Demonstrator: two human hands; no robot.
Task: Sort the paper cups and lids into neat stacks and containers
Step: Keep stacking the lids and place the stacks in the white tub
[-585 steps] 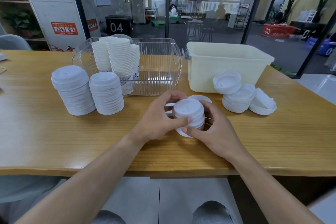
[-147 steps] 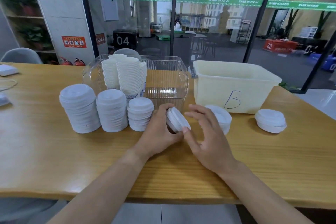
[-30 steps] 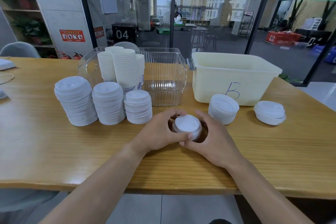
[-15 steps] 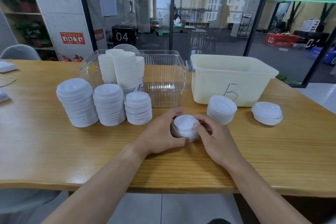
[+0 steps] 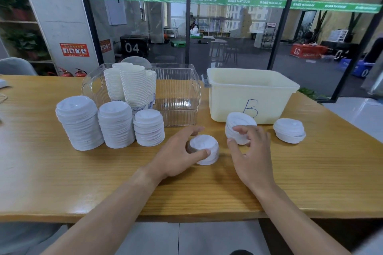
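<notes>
A short stack of white lids (image 5: 205, 148) sits on the wooden table (image 5: 62, 172) in front of me; my left hand (image 5: 176, 155) grips it with thumb and fingers curled round its sides. My right hand (image 5: 251, 151) hovers with spread, relaxed fingers, its fingertips at a second lid stack (image 5: 238, 125) below the cream bin. Three taller lid stacks stand to the left: (image 5: 79, 123), (image 5: 116, 124), (image 5: 148, 127). Another low lid stack (image 5: 289, 130) lies at the right. Nested paper cups (image 5: 132, 87) stand inside the clear container (image 5: 178, 91).
A cream plastic bin marked "B" (image 5: 250, 93) stands at the back right beside the clear container. Glass partitions run behind the table. The table's front edge is close to my forearms. A grey chair (image 5: 14, 66) sits at the far left.
My right hand has let go of the short lid stack and moved right, toward the stack below the cream bin. My left hand keeps hold of the short stack.
</notes>
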